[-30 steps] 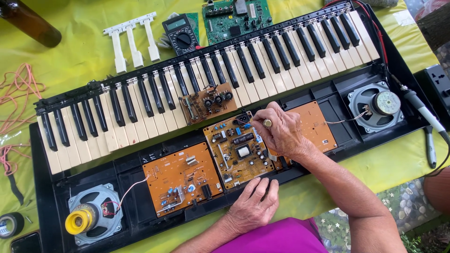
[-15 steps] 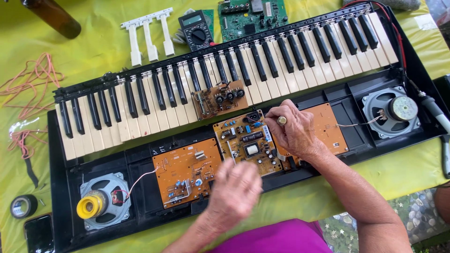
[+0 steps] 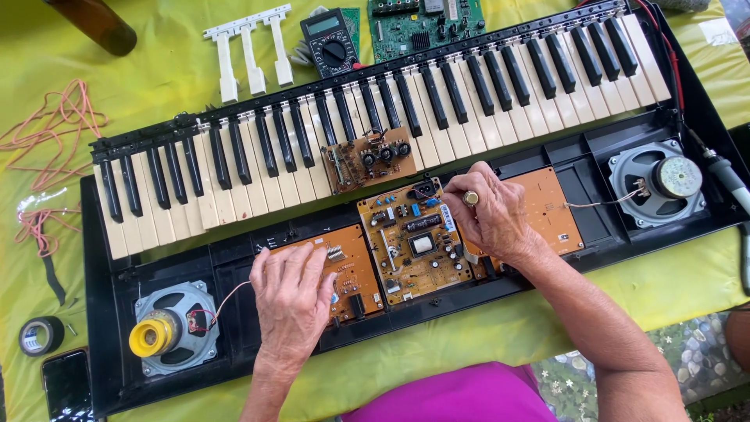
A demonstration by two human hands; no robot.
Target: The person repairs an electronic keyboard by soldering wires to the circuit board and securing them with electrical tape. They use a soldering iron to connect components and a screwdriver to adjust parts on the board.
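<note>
An opened black electronic keyboard (image 3: pixel 101 234) lies on a yellow-green cloth, its keys (image 3: pixel 391 117) at the far side. My left hand (image 3: pixel 291 297) rests flat, fingers apart, on the left orange circuit board (image 3: pixel 353 270). My right hand (image 3: pixel 488 211) sits curled over the seam between the middle circuit board (image 3: pixel 410 242) and the right orange board (image 3: pixel 551 215). A small round metal tip (image 3: pixel 470 198) shows at its knuckles; I cannot tell whether it is a ring or a tool. A small brown board (image 3: pixel 371 159) lies loose on the keys.
Speakers sit at the left (image 3: pixel 176 328) and right (image 3: pixel 660 184) ends of the case. Behind the keys lie loose white keys (image 3: pixel 250 47), a multimeter (image 3: pixel 332 43) and a green board (image 3: pixel 426 23). Orange wire (image 3: pixel 47 133), black tape (image 3: pixel 41 334) and a phone (image 3: pixel 66 383) lie left.
My left hand rose from the case's near edge and came down flat on the left orange board. My right hand stayed by the middle board. The view shifted slightly.
</note>
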